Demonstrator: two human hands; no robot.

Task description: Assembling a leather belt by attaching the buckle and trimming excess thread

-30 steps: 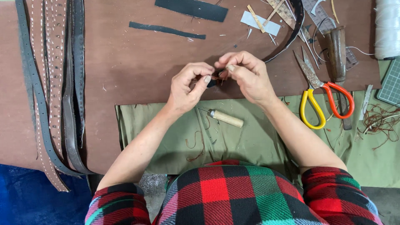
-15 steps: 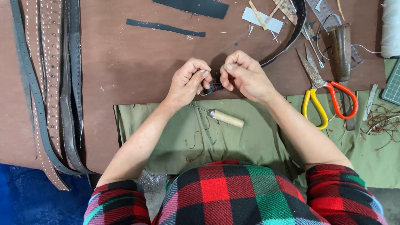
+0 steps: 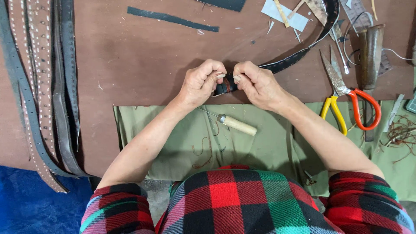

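My left hand (image 3: pixel 200 83) and my right hand (image 3: pixel 256 84) meet at the table's middle, both pinching the near end of a dark leather belt (image 3: pixel 291 60). The belt curves away from my hands to the upper right. Its gripped end (image 3: pixel 225 88) shows black with a reddish patch between my thumbs. An awl with a pale wooden handle (image 3: pixel 236 125) lies on the olive cloth (image 3: pixel 147 134) just below my hands, apart from them.
Several long leather straps (image 3: pixel 39 99) lie along the left side. Scissors with yellow and red handles (image 3: pixel 346 104) rest at the right, beside a dark tool (image 3: pixel 372 52). A thin black strip (image 3: pixel 173 19) and paper scraps lie at the back. Brown thread scraps (image 3: pixel 403 132) sit far right.
Both hands have stayed closed together on the belt end, with small finger movements only. The view has shifted slightly.
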